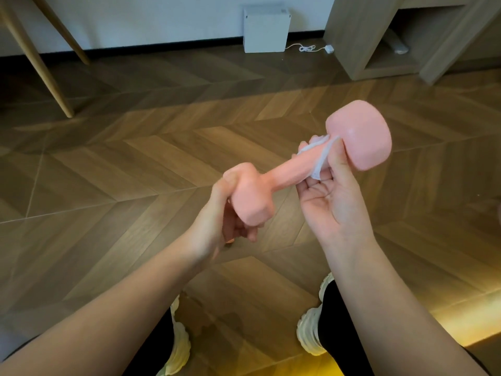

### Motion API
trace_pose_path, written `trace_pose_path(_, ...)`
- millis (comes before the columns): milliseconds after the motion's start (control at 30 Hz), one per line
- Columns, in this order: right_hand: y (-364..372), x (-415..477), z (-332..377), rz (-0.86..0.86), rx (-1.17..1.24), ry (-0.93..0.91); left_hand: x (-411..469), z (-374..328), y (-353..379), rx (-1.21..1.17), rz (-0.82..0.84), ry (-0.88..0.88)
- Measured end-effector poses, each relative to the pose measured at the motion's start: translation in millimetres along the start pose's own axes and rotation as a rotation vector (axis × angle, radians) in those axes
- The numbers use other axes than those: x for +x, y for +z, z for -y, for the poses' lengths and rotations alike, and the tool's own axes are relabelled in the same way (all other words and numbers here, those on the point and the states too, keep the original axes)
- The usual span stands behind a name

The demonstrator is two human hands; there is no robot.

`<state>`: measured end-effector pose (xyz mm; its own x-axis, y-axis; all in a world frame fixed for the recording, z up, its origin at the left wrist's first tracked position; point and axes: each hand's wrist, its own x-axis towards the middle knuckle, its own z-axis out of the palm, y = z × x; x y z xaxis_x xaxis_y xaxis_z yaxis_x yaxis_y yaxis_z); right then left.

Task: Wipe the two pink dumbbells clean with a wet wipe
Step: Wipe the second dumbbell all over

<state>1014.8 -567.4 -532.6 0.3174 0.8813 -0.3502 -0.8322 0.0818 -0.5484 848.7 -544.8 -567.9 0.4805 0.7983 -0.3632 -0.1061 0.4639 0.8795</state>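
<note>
One pink dumbbell (284, 173) is held in the air, slanting from lower left to upper right. My left hand (219, 221) grips its near head from below and the side. My right hand (330, 196) wraps a white wet wipe (318, 156) around the handle, right beside the far head. The wipe is pinched between thumb and fingers against the bar. A second dumbbell is not in view, apart from a small pink bit under my left hand that I cannot identify.
Wooden herringbone floor (135, 164) lies below. My white shoes (311, 329) stand at the bottom. A white box (265, 29) with a cable sits at the far wall, a wooden shelf unit (379, 50) at upper right, wooden furniture legs (40, 69) at upper left.
</note>
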Motion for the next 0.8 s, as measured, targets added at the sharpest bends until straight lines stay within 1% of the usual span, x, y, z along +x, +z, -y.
trace_pose_path(67,1,-1,-2,0.029,-0.021,-0.014,-2,-3,-4,-0.074,0.068,-0.122)
trace_pose_path(167,1,-3,-3,0.077,-0.043,-0.023,-3,-9,-16,-0.131,0.224,-0.397)
trace_pose_path(233,2,-5,-5,0.097,-0.064,-0.023,-7,-11,-18,-0.150,0.255,-0.482)
trace_pose_path(267,2,-5,-5,0.089,-0.075,-0.029,-8,-9,-15,-0.169,0.254,-0.471)
trace_pose_path(333,2,-5,-8,0.065,-0.100,-0.043,-10,-4,-11,-0.196,0.202,-0.355)
trace_pose_path(400,3,-5,-12,0.068,-0.115,-0.064,-12,4,-9,-0.134,0.110,-0.194)
trace_pose_path(467,3,-6,-16,0.079,-0.136,-0.074,-13,10,-7,-0.076,0.044,-0.102)
trace_pose_path(533,2,-8,-19,0.104,-0.210,-0.077,-13,10,-7,-0.086,0.028,-0.095)
trace_pose_path(600,0,-11,-26,0.147,-0.328,-0.063,-11,8,-7,-0.113,0.055,-0.107)
trace_pose_path(700,-5,-11,-36,0.101,-0.440,-0.001,-6,8,-6,-0.132,0.104,-0.100)
trace_pose_path(800,-13,-2,-39,0.077,-0.523,0.015,1,13,-9,-0.087,0.080,-0.130)
